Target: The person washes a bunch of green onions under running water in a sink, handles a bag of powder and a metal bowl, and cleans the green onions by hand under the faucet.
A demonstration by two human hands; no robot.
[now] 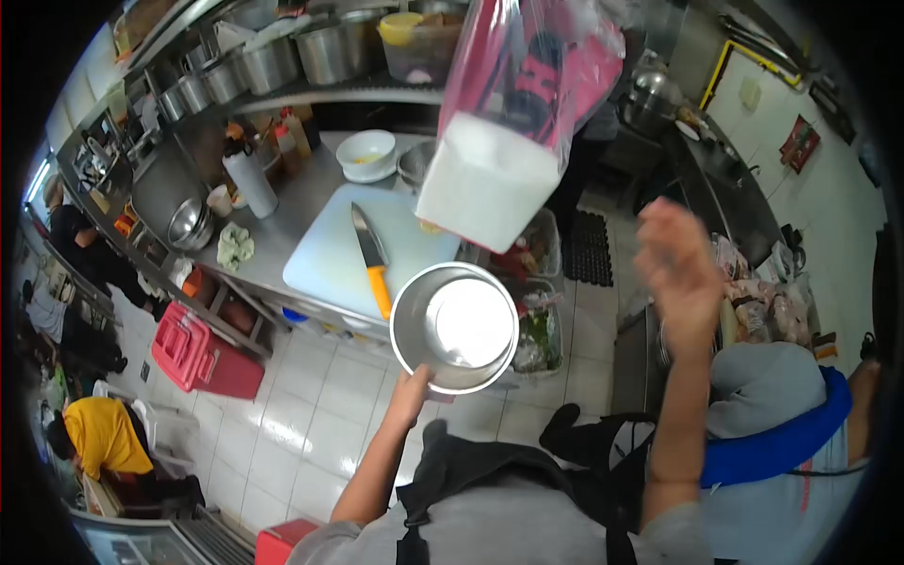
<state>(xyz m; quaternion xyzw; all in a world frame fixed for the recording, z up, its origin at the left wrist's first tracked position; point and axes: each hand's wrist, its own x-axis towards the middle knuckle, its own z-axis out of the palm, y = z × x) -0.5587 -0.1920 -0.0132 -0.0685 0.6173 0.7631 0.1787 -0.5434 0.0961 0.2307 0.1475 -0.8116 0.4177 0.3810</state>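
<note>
My left hand [411, 394] grips the near rim of a round metal pot [455, 327], whose shiny inside faces me and looks bare. My right hand [676, 268] is raised to the right of the pot, apart from it, blurred, with its fingers partly spread and nothing visible in them. Behind the pot, a knife [370, 256] with an orange handle lies on a pale cutting board [320, 247]. Above the board's right side is a clear plastic bag [518, 85] with pink print and a white block-shaped end [488, 179]; what holds it up is hidden.
A white bowl [366, 151], a bottle [250, 177] and a crumpled cloth [235, 246] are on the metal counter. A person in grey [772, 395] stands close at my right. A red bin [202, 353] stands on the floor at left; a person in yellow [105, 438] is beyond.
</note>
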